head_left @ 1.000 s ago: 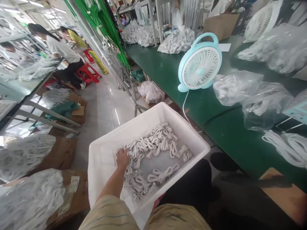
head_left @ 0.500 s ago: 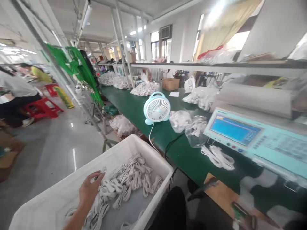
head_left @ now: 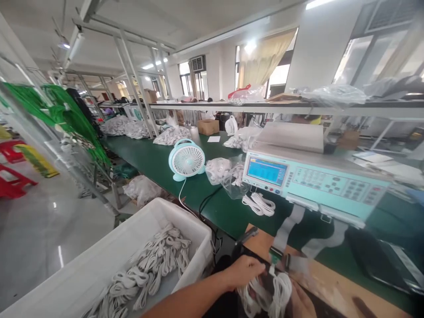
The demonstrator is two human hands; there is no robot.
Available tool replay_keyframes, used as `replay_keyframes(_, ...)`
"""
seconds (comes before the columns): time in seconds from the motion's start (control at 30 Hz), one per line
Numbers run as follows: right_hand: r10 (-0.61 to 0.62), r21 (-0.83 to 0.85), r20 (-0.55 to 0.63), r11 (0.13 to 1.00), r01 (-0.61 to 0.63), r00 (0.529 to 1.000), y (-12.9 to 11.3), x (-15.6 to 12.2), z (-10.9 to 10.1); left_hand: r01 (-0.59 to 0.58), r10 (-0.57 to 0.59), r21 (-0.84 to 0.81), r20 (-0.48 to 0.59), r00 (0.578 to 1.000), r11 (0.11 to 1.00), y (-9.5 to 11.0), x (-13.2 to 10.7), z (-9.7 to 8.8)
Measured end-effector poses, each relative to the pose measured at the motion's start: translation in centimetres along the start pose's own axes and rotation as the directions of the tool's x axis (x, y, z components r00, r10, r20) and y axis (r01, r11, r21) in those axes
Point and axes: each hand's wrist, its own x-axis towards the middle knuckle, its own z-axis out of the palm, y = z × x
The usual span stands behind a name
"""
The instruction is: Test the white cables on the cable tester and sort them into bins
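My left hand is closed in a pinch beside the small green connector board, with loops of white cable hanging just below its fingers. My right hand is partly cut off by the lower edge and curls round a coiled white cable bundle. The bundle's white plug end points up at the green board, close to it or touching; I cannot tell if it is seated. A grey ribbon cable runs from the board up to the pale-blue tester with a lit screen.
A white plastic bin of coiled cables stands at left. On the green table are a small blue fan, bagged cables and a loose white coil. A dark phone-like device lies at right; a shelf runs behind.
My left hand has left the bin and moved right to the connector board, beside my right hand. The view has turned right, bringing the whole tester into sight.
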Motion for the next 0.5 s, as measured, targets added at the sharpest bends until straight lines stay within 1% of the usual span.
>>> replay_keyframes(0.03, -0.008, 0.006, -0.003, 1.000, 0.008, 1.000, -0.4, -0.6, 0.3, 0.001, -0.001, -0.008, 0.001, 1.000, 1.000, 0.3, 0.7, 0.6)
replay_keyframes(0.1, -0.106, -0.015, 0.012, 0.994, 0.106, 0.994, -1.3, -1.7, 1.2, 0.000, 0.000, -0.008, -0.003, 1.000, 1.000, 0.9, 1.6, 1.4)
replay_keyframes(0.13, -0.150, -0.026, 0.042, 0.988, 0.151, 0.988, -1.6, -2.1, 1.6, 0.000, 0.000, 0.000, -0.006, 1.000, 1.000, 1.2, 1.7, 1.6)
replay_keyframes(0.23, -0.229, -0.023, -0.007, 0.973, 0.229, 0.973, -1.9, -2.4, 2.7, 0.010, -0.011, 0.037, 0.011, 1.000, 0.999, 1.6, 1.5, 2.0)
replay_keyframes(0.3, -0.255, -0.075, -0.003, 0.964, 0.254, 0.967, -1.5, -2.3, 3.0, 0.024, -0.027, 0.071, 0.047, 0.999, 0.997, 1.4, 0.9, 2.1)
replay_keyframes(0.37, -0.234, -0.100, -0.083, 0.969, 0.225, 0.969, -1.0, -2.1, 3.1, 0.046, -0.058, 0.115, 0.098, 0.993, 0.992, 1.0, 0.2, 1.9)
replay_keyframes(0.4, -0.224, -0.110, -0.122, 0.971, 0.211, 0.967, -0.7, -2.0, 3.1, 0.050, -0.053, 0.139, 0.019, 0.998, 0.989, 0.7, 0.0, 1.7)
replay_keyframes(0.47, -0.214, -0.139, -0.158, 0.971, 0.193, 0.964, 0.1, -2.2, 3.0, 0.098, -0.090, 0.194, -0.050, 0.995, 0.976, 0.1, -0.3, 1.2)
replay_keyframes(0.5, -0.245, -0.186, -0.101, 0.957, 0.224, 0.964, 0.5, -2.5, 3.0, 0.112, -0.096, 0.221, -0.079, 0.992, 0.969, -0.2, -0.4, 1.1)
